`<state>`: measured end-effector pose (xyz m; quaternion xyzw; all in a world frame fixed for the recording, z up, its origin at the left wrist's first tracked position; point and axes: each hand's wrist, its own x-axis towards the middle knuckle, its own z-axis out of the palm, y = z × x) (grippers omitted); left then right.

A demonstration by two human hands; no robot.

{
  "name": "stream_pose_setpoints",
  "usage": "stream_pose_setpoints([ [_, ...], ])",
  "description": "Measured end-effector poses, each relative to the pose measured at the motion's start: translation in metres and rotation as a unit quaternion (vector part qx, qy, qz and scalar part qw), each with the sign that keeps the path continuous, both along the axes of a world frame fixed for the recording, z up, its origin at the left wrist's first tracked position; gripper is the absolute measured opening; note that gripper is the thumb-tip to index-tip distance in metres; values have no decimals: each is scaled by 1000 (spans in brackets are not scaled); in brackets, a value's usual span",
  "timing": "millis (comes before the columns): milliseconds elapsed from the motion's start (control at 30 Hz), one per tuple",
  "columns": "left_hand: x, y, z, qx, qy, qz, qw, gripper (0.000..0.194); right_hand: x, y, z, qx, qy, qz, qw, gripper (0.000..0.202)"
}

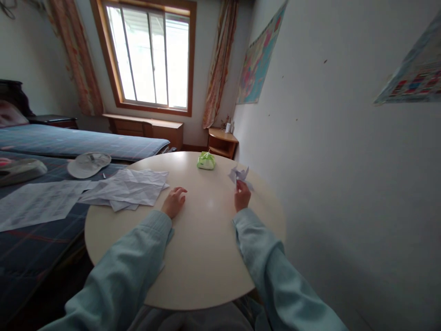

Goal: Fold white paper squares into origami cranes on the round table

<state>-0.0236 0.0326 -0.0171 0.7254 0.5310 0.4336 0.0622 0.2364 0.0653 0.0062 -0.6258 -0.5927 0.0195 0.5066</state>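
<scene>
My right hand point(242, 197) pinches a white folded paper pinwheel point(240, 174) by its near side, at the right part of the round table point(203, 257). The pointed blades of the paper stick out above my fingers; I cannot tell whether it touches the tabletop. Over at the left, my left hand point(174, 202) rests on the table with nothing in it, its fingers apart and loosely bent. Beside that hand lies a pile of creased white paper sheets point(134, 186), reaching past the table's left edge.
A green soft pack of tissues point(206, 161) stands at the table's far edge. To the left are beds with a white cap point(89, 164) and a printed sheet point(41, 202). The wall point(327, 184) runs close along the right. A small corner cabinet point(223, 142) stands behind the table.
</scene>
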Motion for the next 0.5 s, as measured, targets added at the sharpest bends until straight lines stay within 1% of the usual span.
stream_pose_setpoints([
  [67,5,0,2,-43,-58,-4,997,26,-26,-6,-5,-42,39,87,995,33],
  [100,9,0,2,-69,-99,-17,993,29,-39,-9,-7,-64,54,132,988,30],
  [167,17,2,3,-93,-177,-45,979,39,-60,-14,-11,-81,81,214,970,25],
  [200,20,4,3,-100,-210,-56,971,43,-68,-16,-12,-83,99,246,961,24],
  [267,27,6,4,-114,-262,-75,955,44,-81,-19,-13,-82,136,288,944,23],
  [367,32,9,7,-130,-311,-76,938,40,-89,-21,-13,-98,202,336,915,18],
  [500,33,10,10,-148,-325,-95,929,33,-91,-20,-12,-123,286,350,884,16],
])
